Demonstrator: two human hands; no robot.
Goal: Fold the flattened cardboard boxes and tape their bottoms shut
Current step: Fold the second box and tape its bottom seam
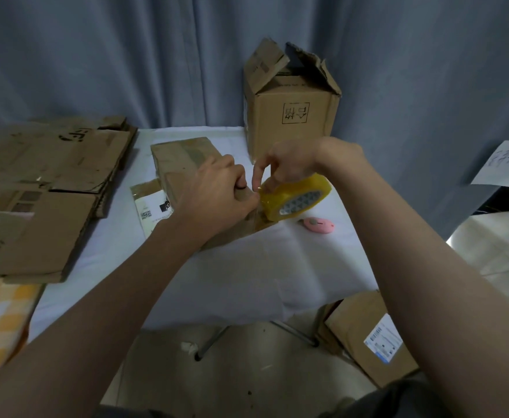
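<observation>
Both hands [217, 194] [289, 164] cover box [184, 164] seam (tape roll [295, 197] half hidden).

Glossy yellowish tape roll [297, 200], matt cardboard box [184, 164]

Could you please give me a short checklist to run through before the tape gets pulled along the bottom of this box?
1. Left hand pressing the box down: ok.
2. Right hand holding the tape roll: ok.
3. Tape end stuck onto the cardboard: cannot tell, fingers hide it.
4. Bottom flaps fully closed: cannot tell.
5. Pink cutter within reach beside the roll: ok.
6. Finished box standing clear behind: ok.
</observation>
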